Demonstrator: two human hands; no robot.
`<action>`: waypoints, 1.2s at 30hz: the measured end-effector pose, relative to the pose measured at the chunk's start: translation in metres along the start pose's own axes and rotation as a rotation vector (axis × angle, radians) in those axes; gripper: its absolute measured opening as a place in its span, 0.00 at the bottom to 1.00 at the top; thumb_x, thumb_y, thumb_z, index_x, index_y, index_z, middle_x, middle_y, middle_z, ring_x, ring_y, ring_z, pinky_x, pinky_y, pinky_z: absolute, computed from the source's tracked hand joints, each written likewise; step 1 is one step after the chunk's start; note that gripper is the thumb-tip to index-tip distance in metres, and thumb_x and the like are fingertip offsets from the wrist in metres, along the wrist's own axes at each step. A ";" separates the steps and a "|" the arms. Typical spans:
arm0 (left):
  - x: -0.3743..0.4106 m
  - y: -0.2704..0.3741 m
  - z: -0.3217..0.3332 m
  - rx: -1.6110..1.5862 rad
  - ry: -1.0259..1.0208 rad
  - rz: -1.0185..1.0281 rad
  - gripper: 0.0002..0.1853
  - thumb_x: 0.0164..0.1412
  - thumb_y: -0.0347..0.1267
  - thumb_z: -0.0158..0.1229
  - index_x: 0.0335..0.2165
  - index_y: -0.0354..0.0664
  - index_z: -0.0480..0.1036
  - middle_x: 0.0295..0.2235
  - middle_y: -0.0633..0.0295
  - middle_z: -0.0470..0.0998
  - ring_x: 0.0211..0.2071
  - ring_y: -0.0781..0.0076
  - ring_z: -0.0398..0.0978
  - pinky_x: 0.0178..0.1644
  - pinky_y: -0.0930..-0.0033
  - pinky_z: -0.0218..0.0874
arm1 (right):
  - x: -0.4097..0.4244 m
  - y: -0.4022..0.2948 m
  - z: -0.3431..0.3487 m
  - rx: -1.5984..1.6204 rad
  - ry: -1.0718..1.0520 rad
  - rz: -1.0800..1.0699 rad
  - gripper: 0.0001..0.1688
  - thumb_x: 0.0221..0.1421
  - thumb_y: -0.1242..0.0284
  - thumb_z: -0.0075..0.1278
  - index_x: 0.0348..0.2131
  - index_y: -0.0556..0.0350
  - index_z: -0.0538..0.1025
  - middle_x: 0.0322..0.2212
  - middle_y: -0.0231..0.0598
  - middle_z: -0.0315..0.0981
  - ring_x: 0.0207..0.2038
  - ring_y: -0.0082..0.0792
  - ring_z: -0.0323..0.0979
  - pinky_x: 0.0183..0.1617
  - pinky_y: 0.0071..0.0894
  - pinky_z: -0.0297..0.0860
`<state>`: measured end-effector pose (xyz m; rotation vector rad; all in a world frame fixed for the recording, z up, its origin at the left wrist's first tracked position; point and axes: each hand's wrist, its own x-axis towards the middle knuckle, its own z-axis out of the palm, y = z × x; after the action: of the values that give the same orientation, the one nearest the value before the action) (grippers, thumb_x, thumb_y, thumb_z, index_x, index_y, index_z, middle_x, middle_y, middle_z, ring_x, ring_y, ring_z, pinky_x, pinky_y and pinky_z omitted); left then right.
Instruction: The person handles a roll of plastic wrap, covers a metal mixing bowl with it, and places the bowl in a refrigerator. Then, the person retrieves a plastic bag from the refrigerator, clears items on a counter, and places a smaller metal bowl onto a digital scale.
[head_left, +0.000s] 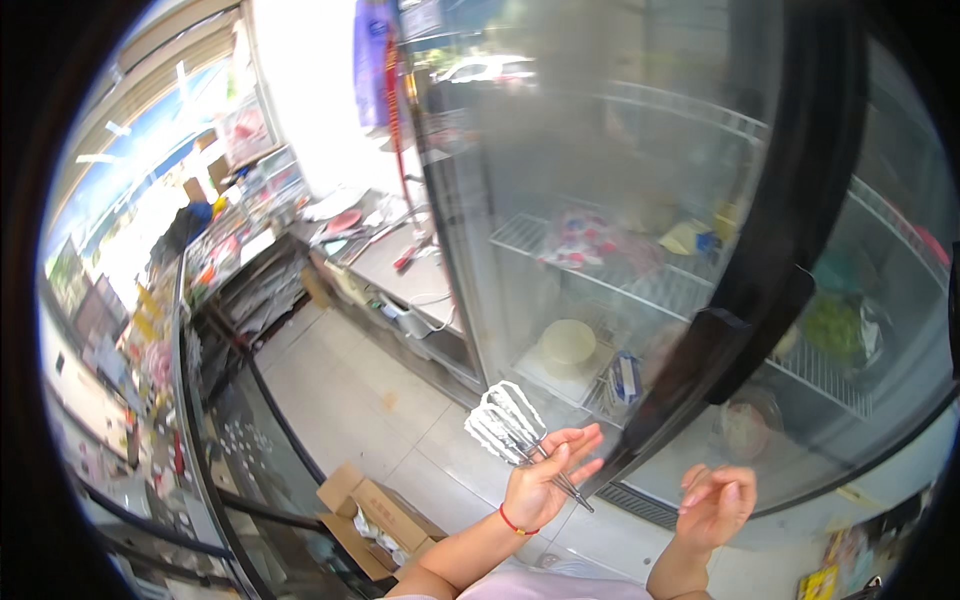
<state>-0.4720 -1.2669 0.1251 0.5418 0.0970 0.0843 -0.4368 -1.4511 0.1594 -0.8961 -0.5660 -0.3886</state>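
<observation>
My left hand (541, 480) holds a pair of metal mixer beaters (506, 424) by their shafts. White cream coats their wire loops, which point up and to the left, and the thin shaft ends stick out below my fingers. My right hand (718, 501) holds nothing; its fingers are loosely bent and apart. It hovers before the lower glass of an upright display fridge (637, 172) and does not seem to touch it. Behind that glass, a pale round cake (568, 346) sits on a low shelf, with a blue and white package (624, 377) beside it.
An open cardboard box (375, 517) stands on the tiled floor (420, 420) at the lower left. A glass display case (255, 435) runs along the left. Farther off, a cluttered worktop (397, 255) meets the fridge's side. Colourful packets (832, 562) lie at the lower right.
</observation>
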 end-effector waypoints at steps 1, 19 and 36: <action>-0.004 0.004 -0.012 -0.043 -0.030 -0.013 0.11 0.59 0.31 0.47 0.41 0.42 0.67 0.42 0.55 0.72 0.41 0.63 0.70 0.48 0.57 0.59 | -0.008 0.007 0.005 -0.007 -0.041 0.080 0.10 0.56 0.72 0.38 0.29 0.62 0.67 0.12 0.37 0.65 0.12 0.24 0.60 0.23 0.26 0.61; 0.023 0.258 -0.273 0.006 0.625 0.200 0.08 0.54 0.24 0.48 0.33 0.40 0.72 0.09 0.74 0.50 0.09 0.83 0.44 0.14 0.77 0.38 | -0.039 0.360 0.262 -0.275 -0.625 1.255 0.13 0.57 0.68 0.43 0.38 0.58 0.73 0.33 0.29 0.71 0.33 0.18 0.67 0.35 0.20 0.66; 0.229 0.507 -0.421 -0.041 0.795 0.168 0.09 0.53 0.24 0.46 0.33 0.39 0.72 0.09 0.74 0.49 0.08 0.83 0.41 0.13 0.77 0.35 | 0.072 0.794 0.437 -0.429 -0.164 1.088 0.15 0.49 0.72 0.49 0.39 0.55 0.71 0.30 0.33 0.71 0.30 0.25 0.68 0.34 0.23 0.66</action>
<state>-0.3201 -0.5953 0.0131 0.4482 0.8231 0.4626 -0.0817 -0.6465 -0.0711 -1.5105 -0.0736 0.5796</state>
